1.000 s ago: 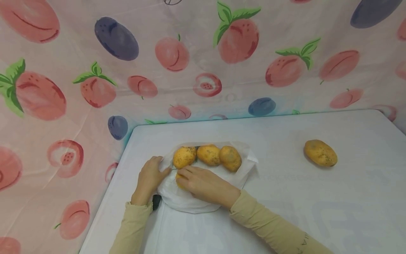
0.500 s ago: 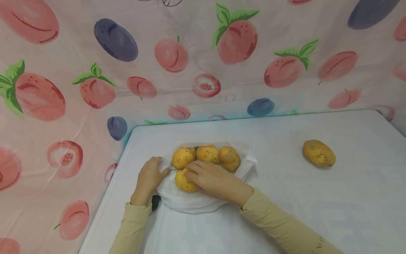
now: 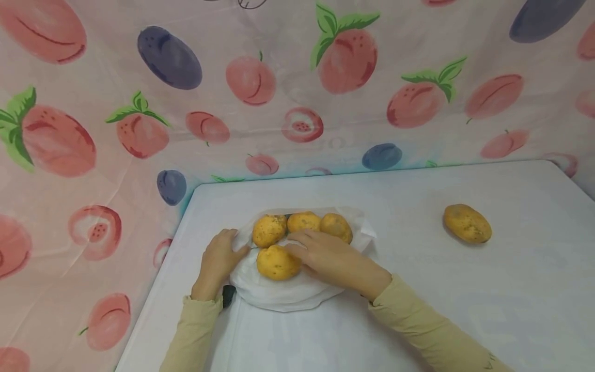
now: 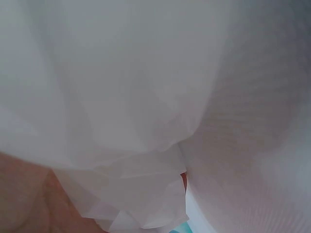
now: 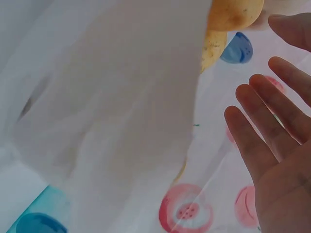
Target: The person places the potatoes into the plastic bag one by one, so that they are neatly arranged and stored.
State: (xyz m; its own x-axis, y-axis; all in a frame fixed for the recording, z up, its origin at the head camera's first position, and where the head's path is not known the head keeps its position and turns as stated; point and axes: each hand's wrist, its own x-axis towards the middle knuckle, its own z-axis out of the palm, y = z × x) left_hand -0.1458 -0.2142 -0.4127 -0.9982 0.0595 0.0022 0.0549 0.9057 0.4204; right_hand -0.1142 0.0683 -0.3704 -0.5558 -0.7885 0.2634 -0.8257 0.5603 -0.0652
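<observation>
Several yellow potatoes lie together in or on a crumpled white bag [image 3: 288,299] on the table. The front potato [image 3: 278,262] sits ahead of a back row made of a left potato [image 3: 269,231], a middle potato [image 3: 303,221] and a right potato [image 3: 337,226]. At the bag's left side my left hand [image 3: 218,263] grips its edge between thumb and fingers. Thin white film fills most of the left wrist view. My right hand [image 3: 332,258] hovers just right of the front potato, fingers extended, holding nothing. Its straight fingers [image 5: 248,141] show in the right wrist view.
A lone potato [image 3: 467,223] lies farther right on the white table [image 3: 418,299]. Behind the table hangs a fruit-patterned cloth [image 3: 279,46]. Beside my left wrist is a small dark object [image 3: 228,295], mostly hidden.
My right hand has let go of the front potato and moved away to the right, uncovering it. The left hand stays at the bag's edge.
</observation>
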